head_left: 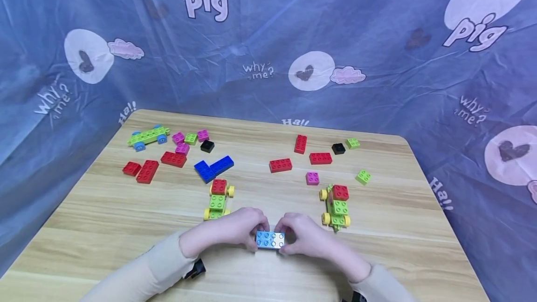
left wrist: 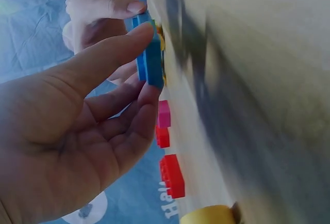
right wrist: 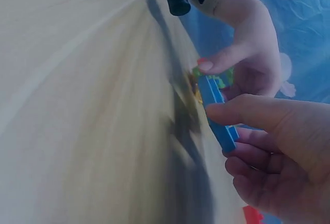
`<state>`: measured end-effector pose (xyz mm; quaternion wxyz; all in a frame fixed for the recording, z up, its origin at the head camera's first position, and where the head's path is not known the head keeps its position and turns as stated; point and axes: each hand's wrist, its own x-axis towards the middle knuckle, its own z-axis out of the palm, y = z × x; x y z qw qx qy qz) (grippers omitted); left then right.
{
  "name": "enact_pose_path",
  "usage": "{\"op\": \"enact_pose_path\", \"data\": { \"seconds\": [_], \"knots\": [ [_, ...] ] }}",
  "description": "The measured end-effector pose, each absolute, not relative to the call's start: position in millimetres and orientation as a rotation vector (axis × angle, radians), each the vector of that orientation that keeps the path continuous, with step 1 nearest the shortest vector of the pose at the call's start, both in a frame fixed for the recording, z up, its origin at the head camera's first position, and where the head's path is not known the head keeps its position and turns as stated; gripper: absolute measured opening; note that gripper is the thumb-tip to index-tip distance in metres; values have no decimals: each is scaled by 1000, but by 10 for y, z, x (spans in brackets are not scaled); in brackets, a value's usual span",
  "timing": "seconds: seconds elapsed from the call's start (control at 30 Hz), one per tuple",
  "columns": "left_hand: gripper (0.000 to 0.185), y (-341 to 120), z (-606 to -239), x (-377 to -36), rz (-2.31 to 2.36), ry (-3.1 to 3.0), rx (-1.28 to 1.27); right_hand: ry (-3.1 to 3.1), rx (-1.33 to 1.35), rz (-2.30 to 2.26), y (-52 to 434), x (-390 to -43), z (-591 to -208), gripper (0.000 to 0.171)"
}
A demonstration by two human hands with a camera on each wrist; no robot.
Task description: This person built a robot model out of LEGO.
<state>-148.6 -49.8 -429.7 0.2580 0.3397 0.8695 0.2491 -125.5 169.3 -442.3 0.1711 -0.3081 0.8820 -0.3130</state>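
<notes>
Just above the near part of the table, a light blue eight-stud toy brick (head_left: 270, 240) is between both hands. My left hand (head_left: 246, 225) pinches its left end between thumb and fingers. At the right end, my right hand (head_left: 305, 235) pinches it the same way. The left wrist view shows the blue brick (left wrist: 150, 59) edge-on; the right wrist view shows the same brick (right wrist: 218, 114) tilted. Beyond the left hand stands a green toy car (head_left: 217, 202) with yellow wheels and a red brick on it. A similar car (head_left: 340, 207) stands beyond the right hand.
Far left sits a green car base (head_left: 148, 137) with blue wheels. Near it lie red bricks (head_left: 148, 171), two dark blue bricks (head_left: 204, 171) and a black brick (head_left: 207, 146). At the back right are red bricks (head_left: 320, 158), a magenta brick (head_left: 312, 178) and green bricks (head_left: 363, 177).
</notes>
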Motion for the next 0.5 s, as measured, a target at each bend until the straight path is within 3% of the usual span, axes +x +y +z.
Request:
{"op": "enact_pose_path", "data": {
  "seconds": [0.5],
  "knots": [
    [34,-496,-4433,-1446,678,2283,958,2461,-843,-861,1637,-1178,-4554,35]
  ]
}}
